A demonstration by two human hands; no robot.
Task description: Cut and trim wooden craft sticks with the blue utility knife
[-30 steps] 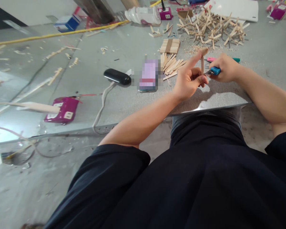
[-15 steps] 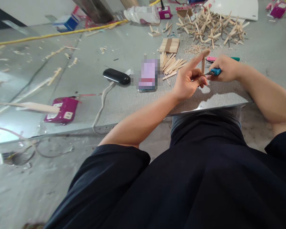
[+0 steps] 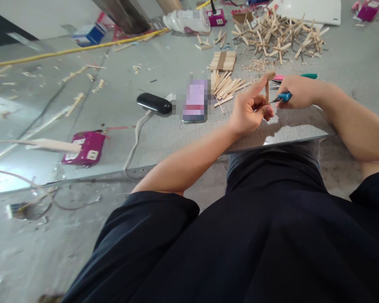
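My left hand [image 3: 251, 111] is closed on a wooden craft stick [image 3: 267, 91], which stands upright with the index fingertip at its top end and the other fingers curled near its lower end. Just to the right, my right hand [image 3: 298, 91] grips small blue-handled cutting pliers [image 3: 283, 97]. Their jaws point left at the stick's lower part; whether they touch it I cannot tell. Behind the hands lie a pink-handled tool [image 3: 279, 78] and a green-handled tool [image 3: 309, 76], both partly hidden. Loose craft sticks [image 3: 229, 86] are fanned out left of my left hand, below a banded bundle of sticks [image 3: 229, 61].
A heap of cut sticks [image 3: 278, 35] covers the back right of the table, with wood crumbs [image 3: 255, 64] before it. Left of my hands are a phone [image 3: 195, 101], a black case [image 3: 154, 103] and a magenta block [image 3: 88, 147] with a cable. A plastic jar [image 3: 189, 21] lies behind.
My left index finger and the stick have come slightly lower and left. The pliers' jaws have also shifted a little left and down. The whole view has moved slightly.
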